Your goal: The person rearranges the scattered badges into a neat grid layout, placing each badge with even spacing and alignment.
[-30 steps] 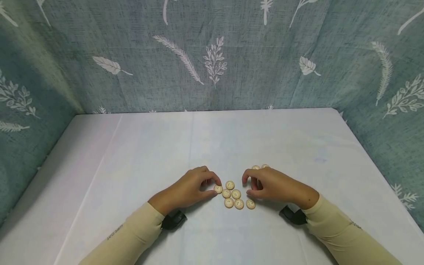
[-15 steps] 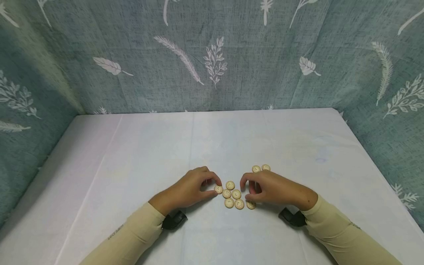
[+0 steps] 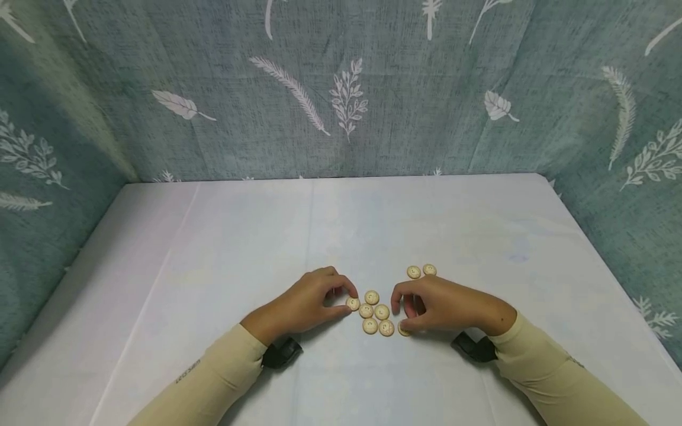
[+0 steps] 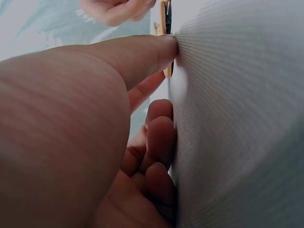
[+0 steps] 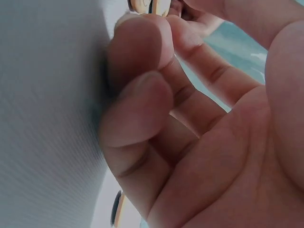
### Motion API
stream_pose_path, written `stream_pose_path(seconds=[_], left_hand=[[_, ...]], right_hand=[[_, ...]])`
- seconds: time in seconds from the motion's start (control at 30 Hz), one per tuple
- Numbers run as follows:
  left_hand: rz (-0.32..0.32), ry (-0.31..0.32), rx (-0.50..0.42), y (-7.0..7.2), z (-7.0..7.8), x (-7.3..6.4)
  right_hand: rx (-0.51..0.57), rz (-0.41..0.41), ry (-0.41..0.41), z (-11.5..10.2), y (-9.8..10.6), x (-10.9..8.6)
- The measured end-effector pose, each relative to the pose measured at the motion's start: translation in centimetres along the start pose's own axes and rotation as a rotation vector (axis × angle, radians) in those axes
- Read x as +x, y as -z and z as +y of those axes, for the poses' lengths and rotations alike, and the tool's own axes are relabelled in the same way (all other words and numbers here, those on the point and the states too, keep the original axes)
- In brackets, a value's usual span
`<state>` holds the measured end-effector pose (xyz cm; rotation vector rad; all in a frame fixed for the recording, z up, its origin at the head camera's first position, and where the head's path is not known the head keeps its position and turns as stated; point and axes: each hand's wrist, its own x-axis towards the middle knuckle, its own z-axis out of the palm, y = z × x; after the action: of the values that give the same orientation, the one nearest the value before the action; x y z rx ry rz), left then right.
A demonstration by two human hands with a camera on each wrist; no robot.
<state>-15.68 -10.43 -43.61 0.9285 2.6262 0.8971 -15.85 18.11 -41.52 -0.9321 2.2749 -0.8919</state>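
Note:
In the head view, my left hand (image 3: 311, 302) pinches the leftmost cream button (image 3: 353, 303) between thumb and index finger. That button lies at the edge of a small cluster on the table; the left wrist view has the thumb (image 4: 164, 50) against its tan edge. My right hand (image 3: 442, 305) is low over the table with its thumb and index finger apart. Its thumb tip overlaps the lower right button (image 3: 404, 331), which is partly hidden. Several curled fingers (image 5: 140, 45) fill the right wrist view, and I see nothing gripped between them.
Several more buttons, such as a middle one (image 3: 381, 312), lie between the hands. Two others (image 3: 414, 272) rest beyond the right hand. A white cloth (image 3: 240, 236) covers the table, and leaf-print fabric (image 3: 224, 136) stands behind and at both sides.
My right hand has come slightly nearer the front, its thumb now over the lower right button, and uncovers more of the two far buttons. My left hand keeps its pinch in place.

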Motion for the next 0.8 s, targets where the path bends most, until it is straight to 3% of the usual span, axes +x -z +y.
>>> stream_pose_path(seconds=[0.8], left_hand=[[-0.008, 0.023, -0.006, 0.12, 0.21, -0.01]], right_hand=[[-0.038, -0.073, 0.018, 0.16, 0.08, -0.35]])
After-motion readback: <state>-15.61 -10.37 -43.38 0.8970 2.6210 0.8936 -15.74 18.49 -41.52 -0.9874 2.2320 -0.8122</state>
